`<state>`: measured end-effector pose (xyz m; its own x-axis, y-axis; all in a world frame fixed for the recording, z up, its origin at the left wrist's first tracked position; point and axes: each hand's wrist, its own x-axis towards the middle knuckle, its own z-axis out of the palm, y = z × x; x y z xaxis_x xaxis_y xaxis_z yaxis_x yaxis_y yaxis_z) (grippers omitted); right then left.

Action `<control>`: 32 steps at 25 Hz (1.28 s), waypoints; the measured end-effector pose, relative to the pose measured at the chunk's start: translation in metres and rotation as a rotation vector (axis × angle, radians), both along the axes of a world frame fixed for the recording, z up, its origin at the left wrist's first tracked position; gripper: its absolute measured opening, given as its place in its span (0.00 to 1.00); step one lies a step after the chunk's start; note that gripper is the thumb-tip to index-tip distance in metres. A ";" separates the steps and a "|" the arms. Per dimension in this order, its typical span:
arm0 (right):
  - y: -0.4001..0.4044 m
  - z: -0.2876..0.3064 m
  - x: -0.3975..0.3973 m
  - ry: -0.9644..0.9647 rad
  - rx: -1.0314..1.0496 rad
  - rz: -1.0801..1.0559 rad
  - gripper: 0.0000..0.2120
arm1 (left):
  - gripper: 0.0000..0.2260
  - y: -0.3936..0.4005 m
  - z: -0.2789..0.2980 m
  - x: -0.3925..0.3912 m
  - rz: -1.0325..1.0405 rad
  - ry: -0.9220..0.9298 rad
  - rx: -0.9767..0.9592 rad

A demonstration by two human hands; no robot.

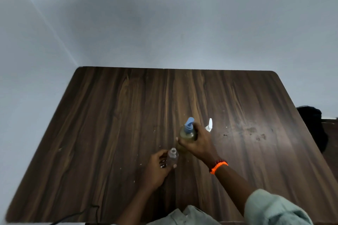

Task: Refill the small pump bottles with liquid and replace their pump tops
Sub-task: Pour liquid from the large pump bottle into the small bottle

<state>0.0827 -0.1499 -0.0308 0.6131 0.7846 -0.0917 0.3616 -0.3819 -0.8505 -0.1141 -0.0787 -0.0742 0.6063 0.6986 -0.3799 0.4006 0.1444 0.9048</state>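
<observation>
A small clear bottle stands upright on the wooden table, its neck open with no pump on it. My left hand wraps around its left side and base. Just behind and to the right, my right hand grips a larger bottle of yellowish-green liquid with a blue pump top. A white pump top lies on the table right of the large bottle, apart from both hands.
Dried spill marks stain the table to the right. Small white specks are scattered around the bottles. A black cable runs along the near left edge. A dark object sits off the table's right side. Pale walls close the back and left.
</observation>
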 end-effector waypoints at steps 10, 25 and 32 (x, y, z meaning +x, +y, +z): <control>-0.109 -0.042 -0.026 0.260 -0.053 -0.208 0.16 | 0.23 -0.032 0.022 0.031 -0.133 -0.013 -0.050; -0.099 -0.037 -0.031 0.099 -0.016 0.051 0.44 | 0.23 -0.030 0.026 0.014 -0.092 0.037 0.011; -0.107 -0.013 -0.027 0.012 0.037 0.207 0.46 | 0.22 -0.026 0.029 0.008 -0.099 0.007 0.015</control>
